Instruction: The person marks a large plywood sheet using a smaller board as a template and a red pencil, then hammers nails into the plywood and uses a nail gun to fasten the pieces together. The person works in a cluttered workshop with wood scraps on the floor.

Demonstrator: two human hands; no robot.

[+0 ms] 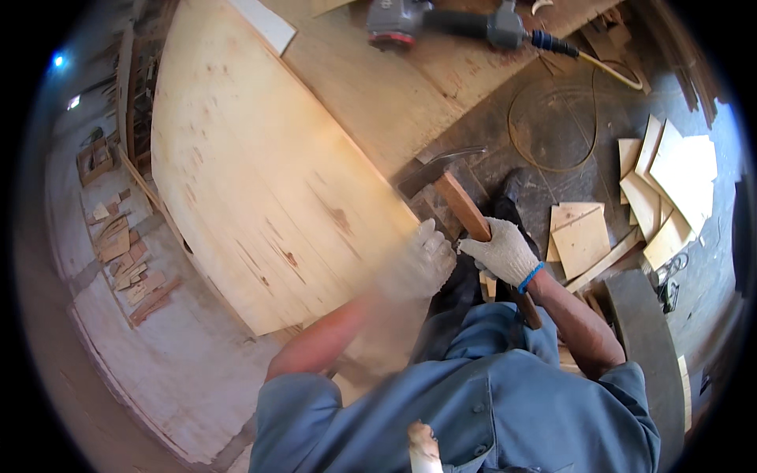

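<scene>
My right hand (505, 251), in a white knit glove with a blue cuff, grips the wooden handle of a claw hammer (464, 206). Its dark metal head points away from me, beyond the near right edge of a large pale plywood panel (260, 173). At that edge is my left hand (422, 262), also gloved and partly smeared by motion. Its fingers are curled in, and whatever they hold, if anything, is hidden. The panel has a curved left side and brown knot marks, and it lies on a wooden work surface (378, 102).
A grey and red air tool (390, 24) lies on the far work surface, joined to a yellowish hose (611, 71) that loops above the floor. Plywood offcuts (666, 185) are heaped at right. Wood scraps (118, 240) lie at left. A dark curved board (646, 331) stands by my right elbow.
</scene>
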